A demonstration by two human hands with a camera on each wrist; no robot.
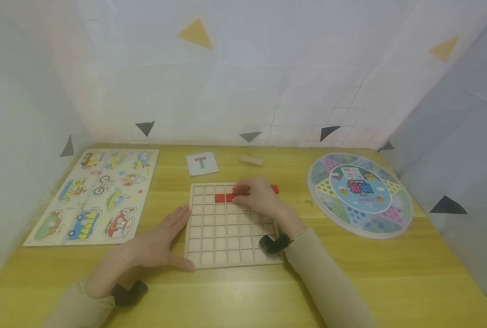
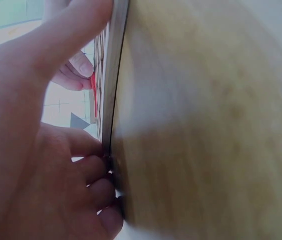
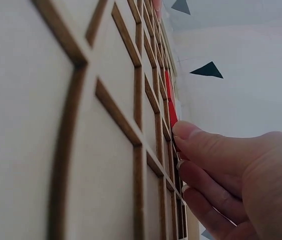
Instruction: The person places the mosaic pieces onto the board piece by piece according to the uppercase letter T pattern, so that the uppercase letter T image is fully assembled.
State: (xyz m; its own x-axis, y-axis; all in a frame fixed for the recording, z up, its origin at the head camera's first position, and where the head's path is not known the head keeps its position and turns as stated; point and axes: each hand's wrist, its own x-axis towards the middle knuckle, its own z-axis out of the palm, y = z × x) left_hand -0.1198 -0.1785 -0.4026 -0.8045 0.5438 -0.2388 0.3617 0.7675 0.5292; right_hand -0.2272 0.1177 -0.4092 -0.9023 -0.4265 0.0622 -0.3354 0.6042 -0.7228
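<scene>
A wooden grid board point(image 1: 213, 219) lies flat on the table, its squares divided by raised strips. Two red square tiles side by side point(image 1: 220, 198) sit in its second row from the back. My right hand point(image 1: 264, 198) is over the back right part of the board, thumb and fingertips pinching the red tile point(image 3: 173, 116) at the right end of that pair. My left hand point(image 1: 157, 243) rests at the board's left side, fingers along the edge and thumb at the near left corner. Another red piece point(image 1: 274, 189) shows beyond the right hand, partly hidden by it.
A pattern card point(image 1: 202, 164) with a red and green T lies behind the board, with a small wooden block point(image 1: 251, 160) to its right. On the left lies a vehicle puzzle board point(image 1: 99, 193); on the right, a round game box point(image 1: 360, 196). Green shows by the right wrist.
</scene>
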